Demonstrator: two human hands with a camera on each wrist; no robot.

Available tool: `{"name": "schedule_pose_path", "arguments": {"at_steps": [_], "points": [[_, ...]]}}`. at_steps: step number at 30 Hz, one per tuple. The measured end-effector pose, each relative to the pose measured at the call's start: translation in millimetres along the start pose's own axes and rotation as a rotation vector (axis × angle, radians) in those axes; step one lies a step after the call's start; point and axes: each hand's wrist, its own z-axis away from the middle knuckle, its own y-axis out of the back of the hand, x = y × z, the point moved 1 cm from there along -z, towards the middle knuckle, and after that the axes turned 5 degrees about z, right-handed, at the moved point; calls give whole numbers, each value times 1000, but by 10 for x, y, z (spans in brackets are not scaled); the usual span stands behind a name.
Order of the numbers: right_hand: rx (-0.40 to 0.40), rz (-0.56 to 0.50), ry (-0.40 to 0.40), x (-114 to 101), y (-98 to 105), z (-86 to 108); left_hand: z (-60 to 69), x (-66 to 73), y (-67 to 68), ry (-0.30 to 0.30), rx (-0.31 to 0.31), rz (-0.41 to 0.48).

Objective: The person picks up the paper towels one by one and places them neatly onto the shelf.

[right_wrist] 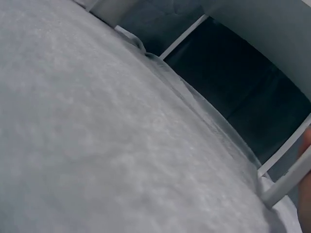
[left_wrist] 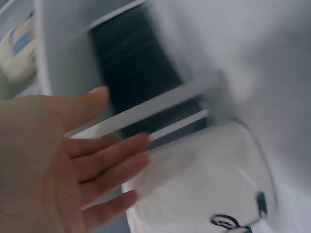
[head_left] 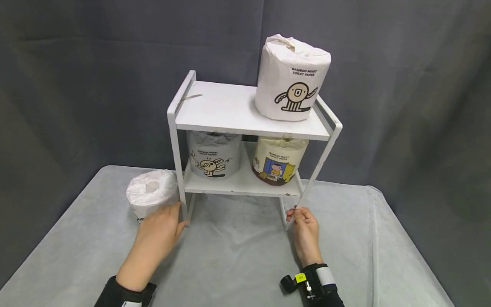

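A white two-tier shelf stands on the cloth-covered table. My left hand is beside its front left leg, next to a white wrapped toilet paper roll. In the left wrist view, the fingers of that hand are extended and spread near the roll, gripping nothing; whether they touch the roll or leg is unclear. My right hand pinches the lower front right leg of the shelf. Only a sliver of the right hand shows behind the leg in the right wrist view.
One white roll stands on the upper tier at the right. On the lower tier are a pale grey roll at left and a yellow roll at right. Behind the table hangs a dark grey curtain.
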Motion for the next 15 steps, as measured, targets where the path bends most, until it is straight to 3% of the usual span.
{"name": "schedule_pose_path", "arguments": {"at_steps": [3, 7, 12, 15], "points": [[5, -33, -34, 7, -6, 6, 21, -100, 13, -117, 30, -52], [6, -46, -32, 1, 8, 1, 11, -255, 99, -221, 37, -66], [-24, -31, -59, 8, 38, -7, 14, -422, 263, -277, 20, -106], [-40, -42, -78, 20, 35, -2, 8, -532, 365, -265, -21, -121]]}}
